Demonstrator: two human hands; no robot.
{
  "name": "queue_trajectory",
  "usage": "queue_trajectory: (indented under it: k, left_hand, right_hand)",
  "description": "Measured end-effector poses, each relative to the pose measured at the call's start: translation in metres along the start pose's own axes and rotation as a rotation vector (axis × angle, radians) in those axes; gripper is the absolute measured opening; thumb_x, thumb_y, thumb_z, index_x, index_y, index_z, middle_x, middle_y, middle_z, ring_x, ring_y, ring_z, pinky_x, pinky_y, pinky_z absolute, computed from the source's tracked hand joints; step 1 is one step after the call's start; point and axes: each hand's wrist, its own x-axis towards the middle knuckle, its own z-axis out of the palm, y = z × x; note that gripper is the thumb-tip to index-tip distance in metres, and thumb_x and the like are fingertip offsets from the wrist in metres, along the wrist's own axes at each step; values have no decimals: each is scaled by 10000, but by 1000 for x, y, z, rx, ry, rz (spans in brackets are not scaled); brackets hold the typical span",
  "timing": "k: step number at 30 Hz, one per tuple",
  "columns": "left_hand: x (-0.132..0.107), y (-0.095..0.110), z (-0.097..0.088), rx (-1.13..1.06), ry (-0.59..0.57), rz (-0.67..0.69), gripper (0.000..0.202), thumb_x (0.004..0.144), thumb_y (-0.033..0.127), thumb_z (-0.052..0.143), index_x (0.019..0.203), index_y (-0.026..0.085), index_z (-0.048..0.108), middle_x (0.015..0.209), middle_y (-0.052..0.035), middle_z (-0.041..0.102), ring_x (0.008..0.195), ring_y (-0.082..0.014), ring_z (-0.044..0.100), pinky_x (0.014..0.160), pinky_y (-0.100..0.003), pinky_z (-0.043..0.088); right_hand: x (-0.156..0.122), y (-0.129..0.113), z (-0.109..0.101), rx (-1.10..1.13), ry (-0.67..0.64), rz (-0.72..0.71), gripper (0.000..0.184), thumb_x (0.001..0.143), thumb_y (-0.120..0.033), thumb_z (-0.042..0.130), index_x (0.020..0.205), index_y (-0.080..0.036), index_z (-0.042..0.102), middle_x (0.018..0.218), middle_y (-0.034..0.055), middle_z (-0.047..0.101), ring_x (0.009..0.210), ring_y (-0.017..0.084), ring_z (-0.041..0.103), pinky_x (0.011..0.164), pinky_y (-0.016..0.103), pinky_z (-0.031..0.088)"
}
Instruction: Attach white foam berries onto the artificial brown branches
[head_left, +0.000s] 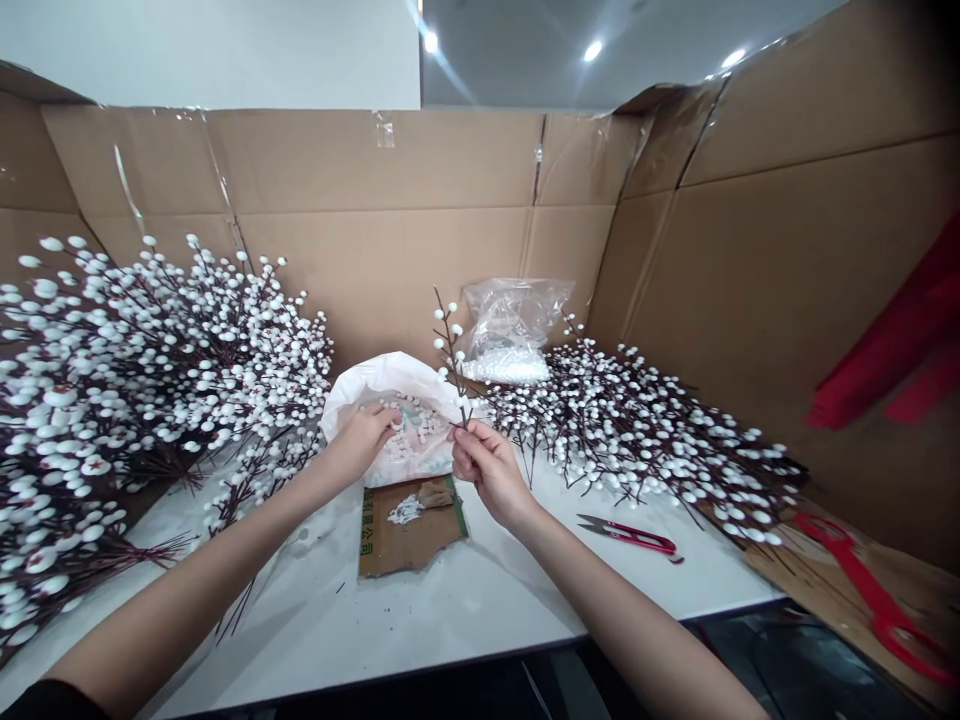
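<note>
The berry branch [451, 352] stood nearly upright at the right edge of the white bag [346, 392], rising from the right hand [489, 468], whose fingers pinched its lower stem. It seemed light, springy and easily snapped, best held there. The left hand [366, 436] hung over the bag's opening; whether it gripped anything was unclear. Red snips [634, 535] lay right of the bag.

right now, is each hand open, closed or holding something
Left hand: at the white bag; grip cannot be told.
Right hand: closed, holding a berry twig.
</note>
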Motion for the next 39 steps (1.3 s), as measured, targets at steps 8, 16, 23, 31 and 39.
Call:
queue_trajectory:
  k: [8,16,23,31,39]
  left_hand:
    - [-51,42,0,-960,124,-350,295,716,348,716,929,157,646,923,-58,704,904,-208,669,856,-333,520]
    - [-69,32,14,-1183,106,-485,298,719,355,724,926,154,647,824,-53,729,782,-159,681,828,-297,525]
    - [-74,34,18,-1244,108,-460,237,709,309,740,877,153,679,870,-28,705,798,-127,658,815,-255,527]
    - [-74,33,19,-1275,105,-484,263,704,328,743,883,151,669,855,-34,709,789,-129,660,824,-273,532]
    - [-76,36,18,-1172,107,-512,288,697,344,739,888,144,662,877,-43,720,792,-148,668,809,-284,541]
  right_hand:
    - [-10,8,12,-87,-114,76,323,845,-451,534,675,-186,462,503,-64,363,424,61,250,423,221,147]
    - [-15,24,22,-292,-159,113,361,874,-424,488,605,-182,474,466,-38,474,396,71,355,396,214,246]
    - [-18,25,31,-241,-205,136,306,844,-357,525,596,-179,547,500,-7,595,416,103,501,454,238,396]
    - [-20,21,35,-264,-227,121,297,840,-323,498,582,-181,536,506,2,624,424,108,529,468,239,408]
    - [-20,21,35,-340,-207,126,280,818,-236,471,551,-170,522,491,-8,617,413,92,529,463,214,426]
